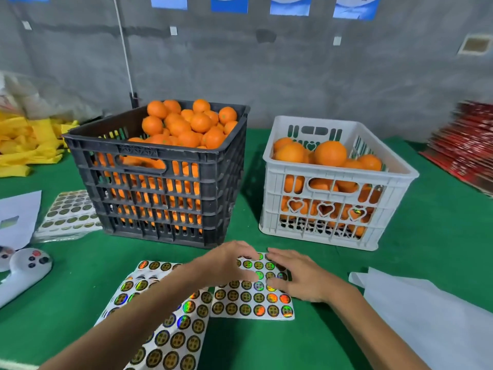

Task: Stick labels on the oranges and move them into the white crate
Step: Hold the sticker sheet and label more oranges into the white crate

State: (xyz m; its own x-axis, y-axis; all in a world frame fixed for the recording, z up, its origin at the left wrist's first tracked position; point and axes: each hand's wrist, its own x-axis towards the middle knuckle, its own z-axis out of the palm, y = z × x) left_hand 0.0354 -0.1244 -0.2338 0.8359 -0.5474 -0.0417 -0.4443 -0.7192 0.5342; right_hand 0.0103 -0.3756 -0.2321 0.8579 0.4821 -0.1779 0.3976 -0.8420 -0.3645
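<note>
- Both hands rest on the label sheet (253, 295) lying on the green surface (400, 263) in front of the two crates.
- Left hand (226, 263) lies across the upper left part of that sheet, fingers bent and spread over the round holographic labels; whether a label is pinched under its fingertips cannot be told.
- Right hand (301, 276) lies on the sheet's right side, fingers fairly straight and pointing left, pressing the paper flat; it holds nothing visible.
- A second label sheet (170, 340) lies partly under the left forearm, overlapping the first one's left edge.
- Unlabelled stock, the oranges in the black crate (186, 124), fills the black crate (160, 188) to above its rim, behind and to the left of the hands.
- White crate (333, 204) stands just beside the black one on the right, already well filled with oranges (329, 153).
- By the look of it, the step in hand is peeling a label: one hand steadies the sheet while the other works an edge loose.
- Next move would call for lifting a label clean off the backing without folding it, then reaching forward to the black crate for an orange.
- Off to the left lie more stacked label sheets (69, 209) and a white controller (24, 271); white paper (432, 316) lies at the right.
</note>
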